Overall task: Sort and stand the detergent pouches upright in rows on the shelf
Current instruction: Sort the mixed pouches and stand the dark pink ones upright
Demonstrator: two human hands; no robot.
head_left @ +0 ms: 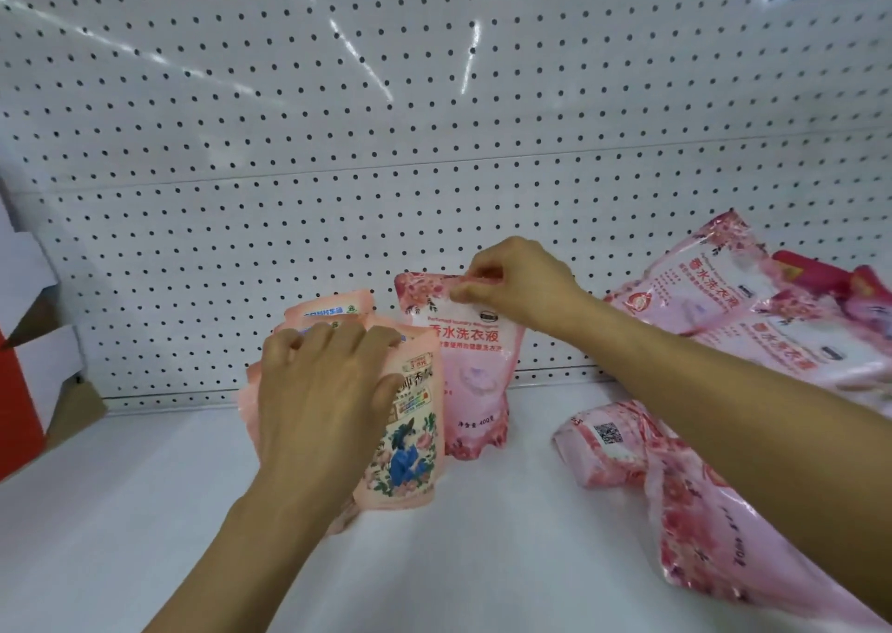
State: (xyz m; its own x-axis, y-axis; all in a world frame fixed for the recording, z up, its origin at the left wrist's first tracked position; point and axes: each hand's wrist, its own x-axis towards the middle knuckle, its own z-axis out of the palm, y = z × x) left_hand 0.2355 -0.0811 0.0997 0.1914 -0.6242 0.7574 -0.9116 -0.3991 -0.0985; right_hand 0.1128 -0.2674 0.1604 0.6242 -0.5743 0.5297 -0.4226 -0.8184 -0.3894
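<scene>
A white shelf [145, 512] runs across the lower part of the view, backed by a white wall panel [289, 125] dotted with rows of small round holes. Streaks of ceiling light reflect off the upper panel. At the far left edge sit a red and white cardboard box [29, 352] and a strip of brown card.

Near the middle of the shelf stand several peach-coloured pouches [410, 439], upright and packed one behind another; the front one shows a blue figure among flowers. Just beside them on the right stands a pink pouch [475, 381] printed with blossoms, close to the back panel. Farther right, more pink pouches [753, 314] lean in a loose pile, and another pink pouch [642, 468] lies flat on the shelf below them.

The left hand [318, 401] reaches forward, palm down, fingers curled over the tops of the peach pouches and thumb against the front one, holding them. The right hand [516, 285] reaches in from the right and pinches the top edge of the standing pink pouch between thumb and fingertips.
</scene>
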